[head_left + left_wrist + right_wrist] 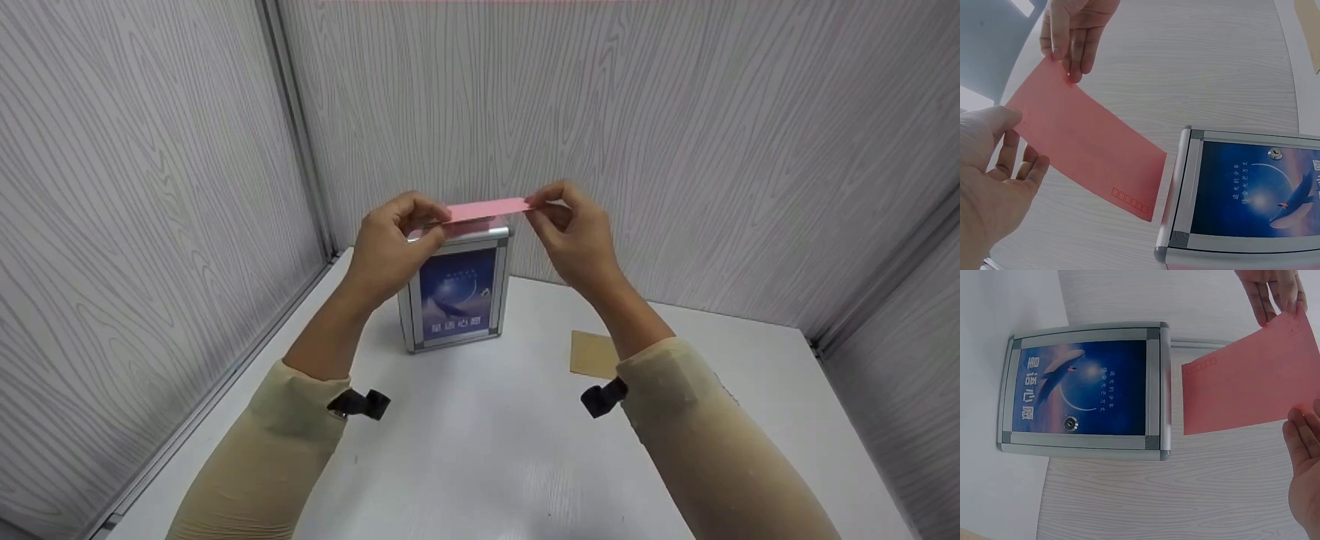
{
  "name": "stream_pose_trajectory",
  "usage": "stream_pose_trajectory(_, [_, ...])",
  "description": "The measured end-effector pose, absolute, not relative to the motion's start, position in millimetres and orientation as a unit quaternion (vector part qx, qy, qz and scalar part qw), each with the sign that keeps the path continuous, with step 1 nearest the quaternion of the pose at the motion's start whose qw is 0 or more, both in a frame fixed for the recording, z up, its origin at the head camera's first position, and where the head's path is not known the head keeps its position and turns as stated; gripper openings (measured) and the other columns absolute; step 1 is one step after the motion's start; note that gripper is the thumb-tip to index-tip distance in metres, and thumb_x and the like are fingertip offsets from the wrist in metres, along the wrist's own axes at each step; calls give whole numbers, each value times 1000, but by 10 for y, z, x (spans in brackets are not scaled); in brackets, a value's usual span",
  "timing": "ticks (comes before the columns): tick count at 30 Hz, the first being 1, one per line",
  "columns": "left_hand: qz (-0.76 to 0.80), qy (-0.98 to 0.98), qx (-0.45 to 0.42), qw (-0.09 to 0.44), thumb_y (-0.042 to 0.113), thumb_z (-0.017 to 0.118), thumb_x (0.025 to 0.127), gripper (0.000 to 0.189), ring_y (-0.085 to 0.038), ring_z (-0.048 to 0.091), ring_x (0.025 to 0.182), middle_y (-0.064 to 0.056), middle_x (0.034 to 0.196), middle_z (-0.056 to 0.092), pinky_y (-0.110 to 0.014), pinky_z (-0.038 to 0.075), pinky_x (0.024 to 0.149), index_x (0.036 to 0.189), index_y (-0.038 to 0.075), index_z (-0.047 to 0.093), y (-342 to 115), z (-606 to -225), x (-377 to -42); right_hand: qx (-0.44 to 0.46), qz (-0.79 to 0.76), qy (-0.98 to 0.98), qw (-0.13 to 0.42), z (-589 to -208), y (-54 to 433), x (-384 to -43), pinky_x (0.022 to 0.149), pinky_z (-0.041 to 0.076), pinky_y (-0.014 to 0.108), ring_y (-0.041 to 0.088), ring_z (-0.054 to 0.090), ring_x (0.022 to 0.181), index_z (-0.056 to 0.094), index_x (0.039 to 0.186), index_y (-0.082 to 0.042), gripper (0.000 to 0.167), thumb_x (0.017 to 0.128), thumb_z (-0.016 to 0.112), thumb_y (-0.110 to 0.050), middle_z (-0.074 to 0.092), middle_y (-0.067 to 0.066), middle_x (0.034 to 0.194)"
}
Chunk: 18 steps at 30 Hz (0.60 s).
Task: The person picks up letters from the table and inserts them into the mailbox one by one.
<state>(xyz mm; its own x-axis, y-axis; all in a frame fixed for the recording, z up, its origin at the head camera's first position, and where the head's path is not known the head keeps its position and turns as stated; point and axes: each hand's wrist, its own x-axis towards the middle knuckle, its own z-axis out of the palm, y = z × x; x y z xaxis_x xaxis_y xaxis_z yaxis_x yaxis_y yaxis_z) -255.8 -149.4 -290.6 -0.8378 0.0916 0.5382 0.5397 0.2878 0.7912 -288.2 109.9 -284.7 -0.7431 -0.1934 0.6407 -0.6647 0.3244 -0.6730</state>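
The envelope (1089, 140), pinched at opposite edges by the left hand (388, 253) and right hand (581, 241), probably to keep it straight, is just above the box (457, 292), which stands upright on the tabletop (480, 457); a card (591, 354) lies apart.

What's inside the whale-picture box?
The box shows only its outside: whale picture and lock. Its front hides the interior; contents can't be seen. The left hand and right hand hold the pink envelope above it.

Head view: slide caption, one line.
Left hand and right hand pinch a pink envelope above an upright silver-framed box on a white table, a tan piece lying nearby.
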Motion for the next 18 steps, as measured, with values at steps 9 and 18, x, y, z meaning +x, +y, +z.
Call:
stream_pose_trajectory(9, [-541,-793,-189,207,9,71,104,10,-17,71,116,-7,119,74,-34,57,113,114,8,74,-1504,-2952,-2597,261,506,-797,200,-2878,1076,-2921,109,59,32,21,75,126,65,123,-2,15,109,64,-7,70,11,124])
stream_pose_trajectory(18, [-491,-810,-169,271,12,67,107,13,-23,71,119,-7,123,73,-40,59,107,121,10,67,-1521,-2957,-2704,292,445,-814,232,-2816,1001,-3010,108,61,37,21,77,120,63,124,-6,16,111,61,-15,73,9,118])
